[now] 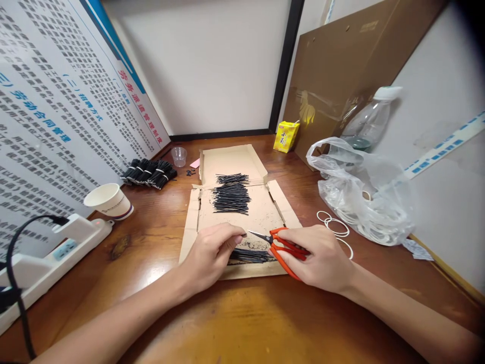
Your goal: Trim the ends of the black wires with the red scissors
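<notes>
My right hand [322,258] is closed around the orange handles of a pair of scissors [270,238], whose pointed blades aim left. Just beyond their tip, my left hand [214,250] is closed in a pinch; whatever sits between its thumb and forefinger is too small to make out. Both hands hover over an unfolded cardboard box [261,220]. A row of thin black strips [252,256] lies on its near edge, partly behind my left hand. Farther back on the cardboard are a larger pile of black strips [230,198] and a smaller one [232,178]. Dark crumbs are scattered around.
Tied black bundles [149,173], a paper cup [109,202], a clear plastic cup [179,157] and a power strip [71,242] stand left. At right are white rubber bands [337,227], a plastic bag [367,202], a bottle [369,121] and a yellow drink carton [286,136].
</notes>
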Tool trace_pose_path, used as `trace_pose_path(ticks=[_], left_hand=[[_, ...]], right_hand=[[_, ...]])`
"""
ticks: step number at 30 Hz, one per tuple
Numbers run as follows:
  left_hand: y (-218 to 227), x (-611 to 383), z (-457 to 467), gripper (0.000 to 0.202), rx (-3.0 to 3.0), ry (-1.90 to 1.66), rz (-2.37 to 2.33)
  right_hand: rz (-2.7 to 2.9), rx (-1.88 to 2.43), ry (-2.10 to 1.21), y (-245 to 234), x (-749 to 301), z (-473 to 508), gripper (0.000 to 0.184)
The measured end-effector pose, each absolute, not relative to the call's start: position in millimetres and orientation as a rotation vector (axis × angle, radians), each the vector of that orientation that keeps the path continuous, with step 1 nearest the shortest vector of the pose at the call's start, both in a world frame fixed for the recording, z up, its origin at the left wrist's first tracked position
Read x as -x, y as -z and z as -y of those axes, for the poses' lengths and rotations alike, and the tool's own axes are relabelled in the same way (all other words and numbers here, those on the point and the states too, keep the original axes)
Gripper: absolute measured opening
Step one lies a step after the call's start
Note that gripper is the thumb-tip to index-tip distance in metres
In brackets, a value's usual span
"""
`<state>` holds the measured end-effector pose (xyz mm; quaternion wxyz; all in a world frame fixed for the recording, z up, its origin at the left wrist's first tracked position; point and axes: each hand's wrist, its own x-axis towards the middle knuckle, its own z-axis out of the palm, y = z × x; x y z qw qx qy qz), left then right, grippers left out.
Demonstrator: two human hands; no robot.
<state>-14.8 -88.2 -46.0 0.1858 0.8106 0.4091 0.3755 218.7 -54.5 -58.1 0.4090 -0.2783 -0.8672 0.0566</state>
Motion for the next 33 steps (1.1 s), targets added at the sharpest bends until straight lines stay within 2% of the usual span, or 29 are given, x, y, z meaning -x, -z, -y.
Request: trace_pose_path(ticks=[15,22,33], left_hand=[[44.6,13.5,87.6,0.016,-2.316,-1.059,-1.166],[46.0,13.8,87.7,0.015,-2.292,-1.061,-1.164],[41.3,11.8,89.0,0.012,-2.254,-1.031,-1.234]], right_hand=[[2.218,0.679,-0.168,58.7,-220.8,55.8,0.009],[2.233,0.675,-0.128,57.1,-219.4,55.5,0.015],[2.190,0.678,-0.199,59.4,-220.0,56.6,0.006]])
